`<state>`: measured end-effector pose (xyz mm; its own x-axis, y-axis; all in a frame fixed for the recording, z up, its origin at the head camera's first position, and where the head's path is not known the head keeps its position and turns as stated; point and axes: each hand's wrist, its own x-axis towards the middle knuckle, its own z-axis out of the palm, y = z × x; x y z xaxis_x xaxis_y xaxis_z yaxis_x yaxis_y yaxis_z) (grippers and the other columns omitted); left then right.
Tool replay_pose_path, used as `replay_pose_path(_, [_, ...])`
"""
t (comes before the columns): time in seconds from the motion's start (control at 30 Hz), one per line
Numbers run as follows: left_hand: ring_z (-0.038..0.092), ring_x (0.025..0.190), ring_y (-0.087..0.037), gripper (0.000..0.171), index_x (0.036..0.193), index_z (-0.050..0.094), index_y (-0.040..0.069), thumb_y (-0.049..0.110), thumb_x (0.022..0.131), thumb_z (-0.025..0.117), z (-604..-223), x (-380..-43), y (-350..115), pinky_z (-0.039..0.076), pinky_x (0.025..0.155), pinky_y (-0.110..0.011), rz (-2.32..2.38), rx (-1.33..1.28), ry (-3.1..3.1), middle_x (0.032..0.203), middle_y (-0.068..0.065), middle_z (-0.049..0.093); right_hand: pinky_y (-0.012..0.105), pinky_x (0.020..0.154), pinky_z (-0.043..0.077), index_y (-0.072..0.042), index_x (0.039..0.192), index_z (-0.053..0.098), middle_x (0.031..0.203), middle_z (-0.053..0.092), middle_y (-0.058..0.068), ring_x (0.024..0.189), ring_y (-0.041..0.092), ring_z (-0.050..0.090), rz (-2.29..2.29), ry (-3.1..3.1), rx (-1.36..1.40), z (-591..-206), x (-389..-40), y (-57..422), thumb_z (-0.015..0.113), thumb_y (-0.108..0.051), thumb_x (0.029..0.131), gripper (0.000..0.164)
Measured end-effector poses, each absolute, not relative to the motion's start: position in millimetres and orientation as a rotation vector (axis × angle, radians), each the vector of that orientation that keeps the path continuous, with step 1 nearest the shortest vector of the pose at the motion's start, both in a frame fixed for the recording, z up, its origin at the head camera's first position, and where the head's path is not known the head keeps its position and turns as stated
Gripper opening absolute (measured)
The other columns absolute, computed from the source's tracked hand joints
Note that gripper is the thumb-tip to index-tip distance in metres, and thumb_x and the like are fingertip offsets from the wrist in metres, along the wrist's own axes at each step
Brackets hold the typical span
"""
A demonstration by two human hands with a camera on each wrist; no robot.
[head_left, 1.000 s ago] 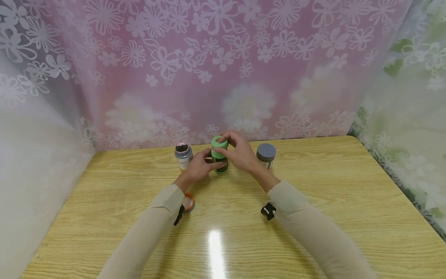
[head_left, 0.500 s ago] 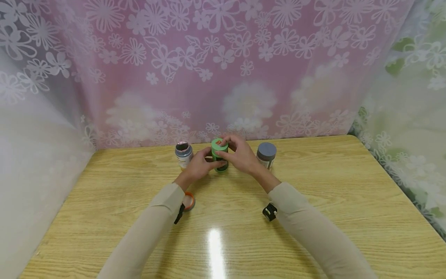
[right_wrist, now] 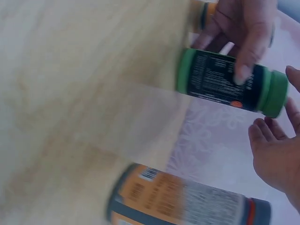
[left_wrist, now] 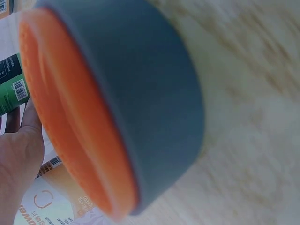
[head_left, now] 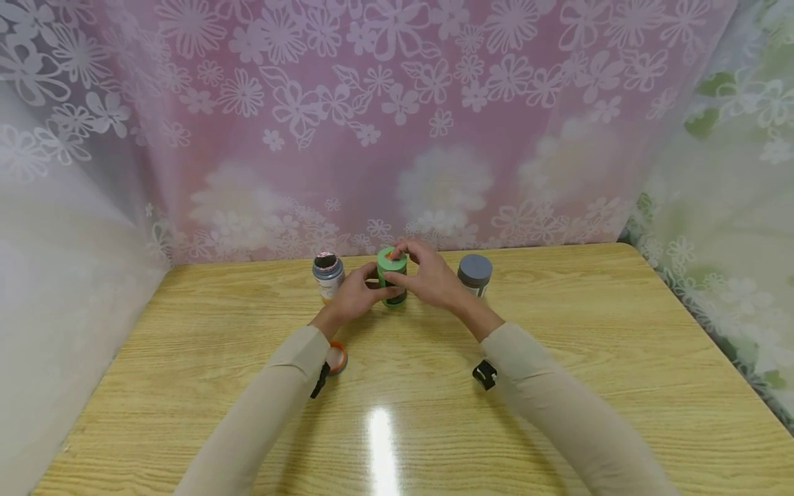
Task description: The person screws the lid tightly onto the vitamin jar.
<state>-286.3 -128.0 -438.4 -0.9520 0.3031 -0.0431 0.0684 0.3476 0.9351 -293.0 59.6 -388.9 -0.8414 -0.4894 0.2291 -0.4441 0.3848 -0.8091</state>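
Note:
A green supplement bottle with a dark label stands at the table's back, in the middle of the head view. My left hand grips its body from the left, thumb across the front. The green lid sits on the bottle's top, and my right hand holds it by the edge with thumb and fingers. In the left wrist view, a grey lid with an orange inner rim fills the foreground; it lies near my left wrist. Whether the green lid is screwed tight cannot be seen.
Left of the hands stands an uncapped white bottle with a grey neck. To the right is a grey-capped bottle, with an orange label in the right wrist view. A floral curtain hangs behind the wooden table.
The green lid has come down from slightly above the bottle onto its top, with my right hand on it. My left hand has kept its grip on the bottle.

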Motion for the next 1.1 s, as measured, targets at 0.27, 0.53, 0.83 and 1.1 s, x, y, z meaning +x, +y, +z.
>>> replay_pose_path(0.27, [0.056,0.113,-0.022,0.054,0.133,0.051,0.016,0.033,0.086,0.073,-438,-286,-128,0.050,0.088,-0.038,1.655,0.320,2.399,0.126,-0.001,0.055,0.039,0.106,0.033,-0.007,0.128,0.054,0.143,0.040,0.011,0.133,0.024,0.036,-1.163,2.599,-1.067,-351,-299,62,0.056,-0.022,0.099,0.033])
replay_pose_path(0.53, [0.056,0.113,-0.021,0.053,0.135,0.049,0.017,0.031,0.089,0.071,-435,-284,-129,0.051,0.087,-0.039,1.680,0.358,2.351,0.125,-0.001,0.055,0.045,0.108,0.029,-0.009,0.135,0.055,0.149,0.037,0.010,0.137,0.027,0.031,-0.591,2.530,-1.310,-328,-310,58,0.056,-0.015,0.098,0.038])
replay_pose_path(0.83, [0.056,0.112,-0.022,0.054,0.135,0.050,0.018,0.033,0.088,0.071,-437,-286,-128,0.051,0.086,-0.038,1.668,0.339,2.380,0.127,0.000,0.054,0.039,0.095,0.044,-0.011,0.129,0.061,0.128,0.057,0.005,0.114,0.022,0.053,-0.407,2.561,-1.207,-324,-312,45,0.064,-0.014,0.094,0.036])
replay_pose_path(1.1, [0.052,0.119,-0.030,0.053,0.138,0.047,0.009,0.022,0.091,0.068,-420,-278,-126,0.049,0.091,-0.042,1.681,0.351,2.310,0.135,-0.009,0.049,0.034,0.080,0.050,-0.012,0.128,0.062,0.118,0.062,0.004,0.097,0.019,0.059,-0.229,2.702,-0.984,-315,-302,26,0.066,-0.023,0.092,0.038])
